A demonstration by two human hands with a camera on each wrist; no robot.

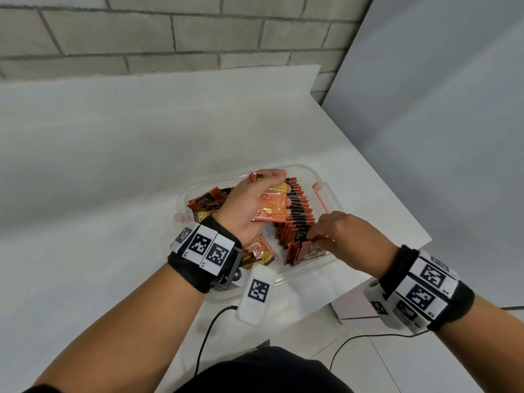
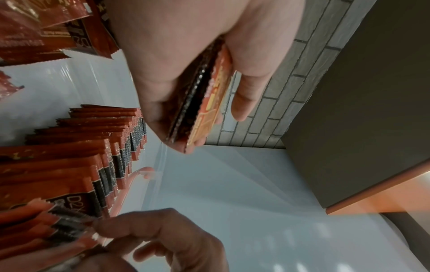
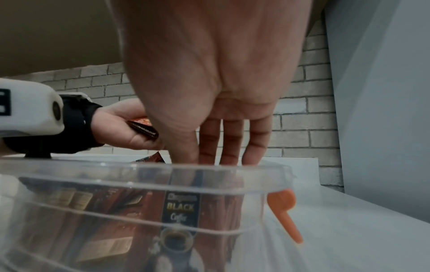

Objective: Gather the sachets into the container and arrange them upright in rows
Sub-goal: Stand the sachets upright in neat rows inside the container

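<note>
Head view: our left hand (image 1: 255, 202) hovers over the clear container (image 1: 331, 199), fingers curled around a small stack (image 1: 270, 207) of sachets. Our right hand (image 1: 340, 236) reaches into the near right end, fingertips pinching the tops of the nearest sachets in the upright row (image 1: 297, 219). That row runs along the right wall toward the far end. Loose sachets (image 1: 209, 201) lie flat on the left side, and more near the front.

Risks, as we judge them: the row leans like dominoes, so letting go at the near end could topple it; the held stack could fan out and slip if our grip loosens.

Room to move: bare floor shows in the middle of the container, beside the row. The orange latch (image 1: 321, 198) sticks out at the right rim. The table (image 1: 113, 165) edge lies just right of the container.
</note>
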